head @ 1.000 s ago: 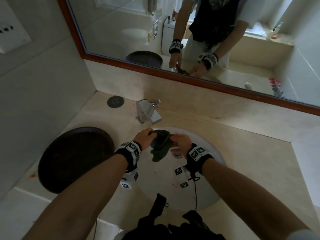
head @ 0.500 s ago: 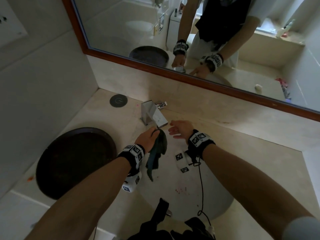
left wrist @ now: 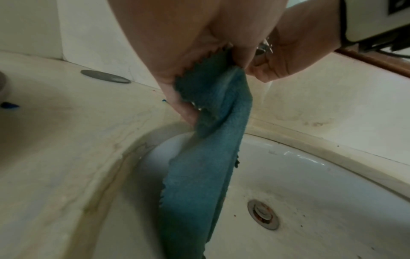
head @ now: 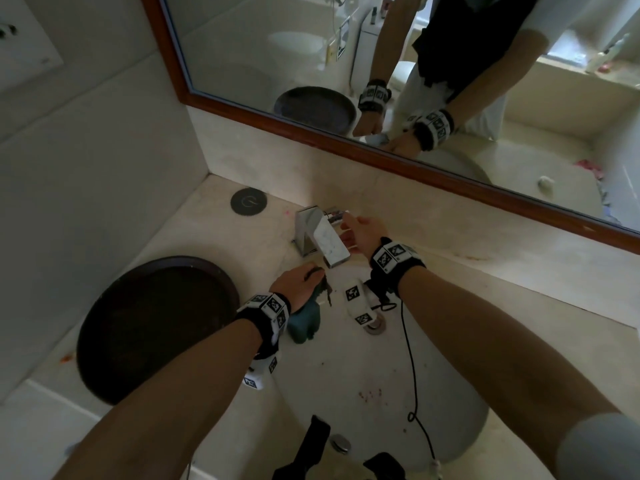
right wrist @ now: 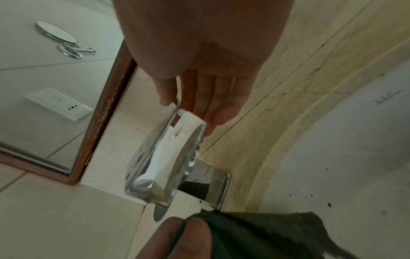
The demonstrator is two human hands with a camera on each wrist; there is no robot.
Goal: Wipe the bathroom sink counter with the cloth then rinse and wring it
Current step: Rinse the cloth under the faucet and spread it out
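Cloth (left wrist: 206,157) in left hand (head: 294,284), right hand (head: 363,233) at faucet (head: 320,237)

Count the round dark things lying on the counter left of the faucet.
2: a large dark tray on the counter's left side, and a small dark disc near the back corner, behind the tray. None appears hidden.

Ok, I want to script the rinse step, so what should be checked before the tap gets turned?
1. Cloth held: ok, left hand grips its top.
2. Cloth over sink: ok, it hangs into it.
3. Cloth under tap spout: ok, just below.
4. Right hand gripping tap: not ok, fingers straight beside it.
5. Tap running: cannot tell.
6. Drain open: cannot tell.
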